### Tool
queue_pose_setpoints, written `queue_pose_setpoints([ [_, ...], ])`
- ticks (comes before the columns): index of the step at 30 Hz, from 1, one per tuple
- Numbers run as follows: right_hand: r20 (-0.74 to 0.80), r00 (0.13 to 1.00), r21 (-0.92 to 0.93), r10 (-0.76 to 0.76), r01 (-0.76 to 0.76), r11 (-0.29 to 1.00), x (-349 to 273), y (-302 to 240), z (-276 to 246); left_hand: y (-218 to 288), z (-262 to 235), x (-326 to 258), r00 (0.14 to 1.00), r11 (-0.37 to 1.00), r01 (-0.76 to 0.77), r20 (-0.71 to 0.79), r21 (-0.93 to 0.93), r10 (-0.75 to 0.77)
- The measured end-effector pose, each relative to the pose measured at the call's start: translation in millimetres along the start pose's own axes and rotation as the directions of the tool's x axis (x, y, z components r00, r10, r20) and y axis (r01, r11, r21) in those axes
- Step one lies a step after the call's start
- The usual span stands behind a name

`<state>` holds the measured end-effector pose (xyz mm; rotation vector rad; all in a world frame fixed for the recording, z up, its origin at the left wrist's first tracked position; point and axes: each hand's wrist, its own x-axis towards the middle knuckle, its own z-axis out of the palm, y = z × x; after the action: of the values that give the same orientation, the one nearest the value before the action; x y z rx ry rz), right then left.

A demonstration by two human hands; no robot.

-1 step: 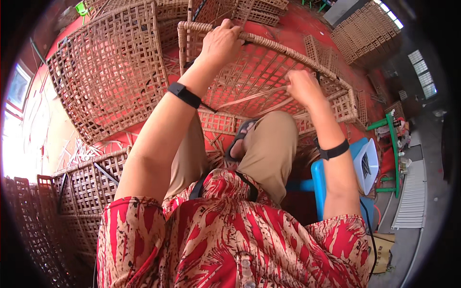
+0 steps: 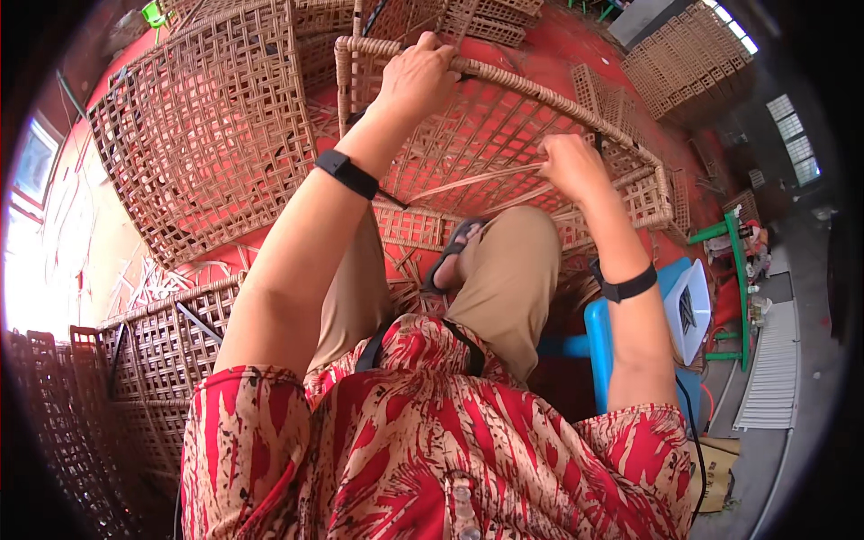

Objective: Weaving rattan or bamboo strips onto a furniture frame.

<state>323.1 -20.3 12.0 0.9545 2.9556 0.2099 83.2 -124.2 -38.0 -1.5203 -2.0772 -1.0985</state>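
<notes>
A woven wicker basket or tray with a wrapped rim (image 2: pixel 536 95) tilts in front of my knees, its openwork mesh facing me. My left hand (image 2: pixel 418 79) grips the wrapped rim near its upper left corner, fingers curled over the far side. Lower down and to the right, my right hand (image 2: pixel 573 166) is closed on a pale, flat cane strip (image 2: pixel 477 183). The strip runs leftward from that fist across the mesh. My fingertips on the right are partly hidden.
A large woven panel (image 2: pixel 202 135) leans at the left, and another stands below it (image 2: pixel 166 346). Cane scraps (image 2: pixel 148 286) litter the red floor. By my right arm are a blue stool (image 2: pixel 598 351) and a white container (image 2: pixel 688 315). Woven pieces are stacked at the far right (image 2: pixel 688 63).
</notes>
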Motion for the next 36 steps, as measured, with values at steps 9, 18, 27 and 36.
queue_pose_setpoints([
  [9, -0.005, 0.997, 0.258, -0.071, 0.07, 0.964, -41, -9, 4, 14, -10, 12, 0.999, 0.995, 0.051, -0.021, 0.086, -0.049],
  [18, 0.114, 0.993, 0.683, 0.012, -0.088, 0.725, -54, 4, -1, 55, 35, -96, 0.931, 0.885, 0.231, 0.357, -0.404, -0.08],
  [27, 0.05, 0.998, 0.704, 0.027, -0.054, 0.708, -75, -1, -11, 95, 55, -125, 0.982, 0.895, 0.054, 0.185, -0.442, 0.032],
  [36, -0.026, 0.997, 0.466, -0.077, 0.081, 0.881, -84, -7, -13, 114, 41, -124, 0.988, 0.864, -0.101, 0.052, -0.494, 0.145],
])
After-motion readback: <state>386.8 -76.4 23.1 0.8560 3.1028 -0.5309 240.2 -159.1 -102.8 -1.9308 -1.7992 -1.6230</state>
